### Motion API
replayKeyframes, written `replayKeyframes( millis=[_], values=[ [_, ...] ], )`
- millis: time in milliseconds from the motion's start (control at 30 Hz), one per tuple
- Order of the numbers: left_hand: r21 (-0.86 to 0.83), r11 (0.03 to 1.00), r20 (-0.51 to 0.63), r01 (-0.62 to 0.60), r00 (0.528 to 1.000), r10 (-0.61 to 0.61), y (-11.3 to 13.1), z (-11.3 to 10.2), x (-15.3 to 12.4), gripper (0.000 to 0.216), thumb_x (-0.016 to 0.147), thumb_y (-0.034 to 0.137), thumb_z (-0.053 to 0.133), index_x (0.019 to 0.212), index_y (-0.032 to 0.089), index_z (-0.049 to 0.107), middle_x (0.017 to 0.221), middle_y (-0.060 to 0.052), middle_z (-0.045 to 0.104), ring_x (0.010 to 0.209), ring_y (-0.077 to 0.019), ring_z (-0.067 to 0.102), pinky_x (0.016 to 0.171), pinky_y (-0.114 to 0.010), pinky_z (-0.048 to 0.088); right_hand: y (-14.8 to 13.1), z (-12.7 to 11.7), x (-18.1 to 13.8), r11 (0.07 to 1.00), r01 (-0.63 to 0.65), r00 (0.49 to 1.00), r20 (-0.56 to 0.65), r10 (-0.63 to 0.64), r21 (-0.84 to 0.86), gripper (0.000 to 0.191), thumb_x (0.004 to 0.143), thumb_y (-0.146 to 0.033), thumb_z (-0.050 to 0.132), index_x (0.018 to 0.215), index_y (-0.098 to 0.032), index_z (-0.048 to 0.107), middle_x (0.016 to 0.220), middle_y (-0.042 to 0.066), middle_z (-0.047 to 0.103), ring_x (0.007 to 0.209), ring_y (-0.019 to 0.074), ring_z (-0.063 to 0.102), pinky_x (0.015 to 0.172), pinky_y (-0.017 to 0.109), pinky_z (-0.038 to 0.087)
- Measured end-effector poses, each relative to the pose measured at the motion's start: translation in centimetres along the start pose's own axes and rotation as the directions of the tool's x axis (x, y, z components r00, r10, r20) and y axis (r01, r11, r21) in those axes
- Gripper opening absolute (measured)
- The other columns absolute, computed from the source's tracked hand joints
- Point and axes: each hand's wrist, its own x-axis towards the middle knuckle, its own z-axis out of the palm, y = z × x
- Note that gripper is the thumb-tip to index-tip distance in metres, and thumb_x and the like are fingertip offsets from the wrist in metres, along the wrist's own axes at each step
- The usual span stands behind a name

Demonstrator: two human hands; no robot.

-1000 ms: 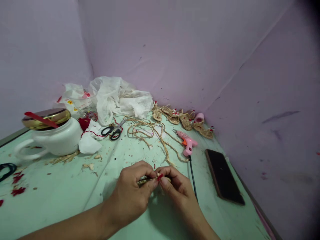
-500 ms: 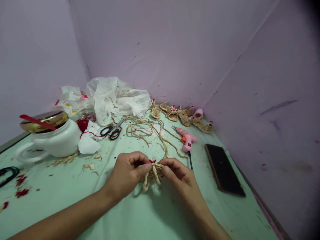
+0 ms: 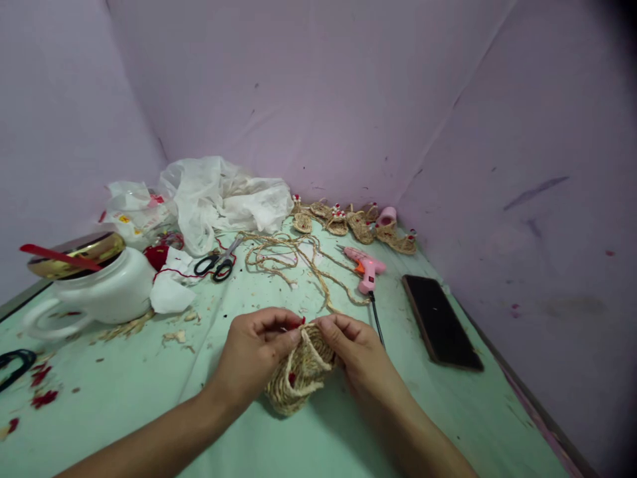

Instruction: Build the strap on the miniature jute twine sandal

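Note:
A small woven straw slipper (image 3: 301, 375) with braided straps and a bit of red on it is held between my two hands above the green table cover. My left hand (image 3: 259, 352) pinches its far left edge, where a red tip of yarn shows by the fingertips. On the far right edge, the thumb and fingers of my right hand (image 3: 355, 342) are closed. Just beyond the hands lies a loose tangle of braided straw cord (image 3: 303, 255). A pink glue gun (image 3: 365, 265) rests to the right of the cord.
Scissors (image 3: 219, 262) and white paper (image 3: 172, 299) lie left of the cord. A white mug (image 3: 107, 292) stands at the left, a white plastic bag (image 3: 223, 199) at the back. Several straw slippers (image 3: 361, 226) line the wall. A black phone (image 3: 440, 322) lies right.
The straw slipper has been tilted, so its woven top now faces me instead of its edge. Both hands keep their hold on it. The camera view has shifted slightly.

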Motion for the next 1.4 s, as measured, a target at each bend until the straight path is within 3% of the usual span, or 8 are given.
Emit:
replayKeyframes(
  millis=[167, 333, 467, 633, 767, 1000, 1167, 1400],
  values=[
    [0.027, 0.997, 0.018, 0.072, 0.997, -0.073, -0.5, 0.4, 0.2, 0.017, 0.051, 0.021, 0.069, 0.064, 0.011, 0.066, 0.061, -0.004, 0.067, 0.059, -0.0151, 0.059, 0.060, -0.027, 0.047, 0.5, -0.1, 0.5, 0.994, -0.108, 0.993, -0.044, 0.110, 0.035, 0.036, 0.063, -0.047, 0.067, 0.059, -0.012, 0.060, 0.047, -0.001, 0.056, 0.045, 0.0107, 0.050, 0.049, 0.024, 0.038],
    [0.008, 0.981, 0.083, 0.192, 0.978, -0.192, -1.0, 0.5, 0.3, 0.013, 0.050, 0.016, 0.067, 0.061, 0.008, 0.065, 0.049, -0.001, 0.062, 0.043, -0.0094, 0.051, 0.047, -0.022, 0.041, 0.8, 0.1, 0.6, 0.991, -0.125, 0.990, -0.064, 0.123, -0.042, 0.037, 0.063, -0.049, 0.066, 0.058, -0.012, 0.059, 0.045, -0.001, 0.055, 0.044, 0.0128, 0.053, 0.047, 0.025, 0.039],
    [-0.107, 0.970, 0.073, 0.218, 0.975, -0.210, -1.1, 0.4, 0.6, 0.015, 0.049, 0.012, 0.068, 0.063, 0.008, 0.063, 0.051, -0.002, 0.064, 0.047, -0.0115, 0.057, 0.051, -0.023, 0.045, -0.1, -0.1, 0.5, 0.994, -0.092, 0.995, -0.034, 0.094, 0.053, 0.043, 0.071, -0.054, 0.056, 0.065, -0.012, 0.063, 0.053, 0.002, 0.061, 0.050, 0.0133, 0.056, 0.054, 0.026, 0.043],
    [-0.243, 0.960, -0.032, 0.138, 0.988, -0.151, -0.6, -0.3, 1.4, 0.016, 0.052, 0.012, 0.068, 0.068, 0.010, 0.063, 0.057, -0.003, 0.067, 0.054, -0.0143, 0.062, 0.058, -0.025, 0.050, -1.4, -0.8, 0.2, 0.989, -0.081, 0.996, -0.027, 0.085, 0.123, 0.027, 0.065, -0.037, 0.067, 0.079, -0.013, 0.067, 0.071, 0.005, 0.067, 0.062, 0.0149, 0.060, 0.057, 0.026, 0.045],
    [-0.251, 0.961, -0.075, 0.114, 0.988, -0.136, -0.7, -0.7, 1.8, 0.019, 0.051, 0.012, 0.070, 0.068, 0.009, 0.063, 0.059, -0.004, 0.067, 0.053, -0.0151, 0.063, 0.056, -0.026, 0.051, -1.4, -0.6, 0.1, 0.985, -0.086, 0.996, 0.023, 0.084, 0.149, 0.030, 0.058, -0.034, 0.074, 0.079, -0.014, 0.067, 0.066, 0.004, 0.068, 0.057, 0.0148, 0.061, 0.058, 0.028, 0.048],
    [-0.262, 0.961, -0.114, 0.089, 0.986, -0.122, -1.0, -0.3, 1.6, 0.020, 0.046, 0.013, 0.072, 0.064, 0.009, 0.064, 0.054, -0.003, 0.066, 0.048, -0.0144, 0.061, 0.051, -0.024, 0.050, -1.1, -0.2, 0.3, 0.995, 0.005, 0.988, -0.152, 0.011, 0.103, 0.029, 0.046, -0.028, 0.080, 0.068, -0.012, 0.067, 0.056, 0.003, 0.067, 0.049, 0.0134, 0.060, 0.053, 0.027, 0.050],
    [-0.256, 0.962, -0.142, 0.094, 0.981, -0.133, -0.9, 0.0, 1.5, 0.021, 0.043, 0.014, 0.072, 0.061, 0.009, 0.063, 0.051, -0.003, 0.065, 0.046, -0.0147, 0.060, 0.050, -0.025, 0.050, -1.3, 0.2, 0.0, 0.998, 0.056, 0.976, -0.210, -0.062, -0.035, 0.017, 0.050, -0.025, 0.075, 0.061, -0.012, 0.071, 0.054, 0.004, 0.068, 0.049, 0.0132, 0.059, 0.053, 0.026, 0.049],
    [-0.266, 0.960, -0.160, 0.081, 0.979, -0.126, -0.9, 0.2, 1.4, 0.020, 0.042, 0.014, 0.071, 0.059, 0.009, 0.062, 0.049, -0.002, 0.064, 0.045, -0.0142, 0.059, 0.048, -0.025, 0.049, -0.7, 0.0, 0.2, 0.995, 0.060, 0.983, -0.180, -0.044, 0.084, 0.018, 0.047, -0.023, 0.076, 0.058, -0.013, 0.065, 0.048, -0.001, 0.063, 0.044, 0.0094, 0.055, 0.047, 0.021, 0.047]
  ],
)
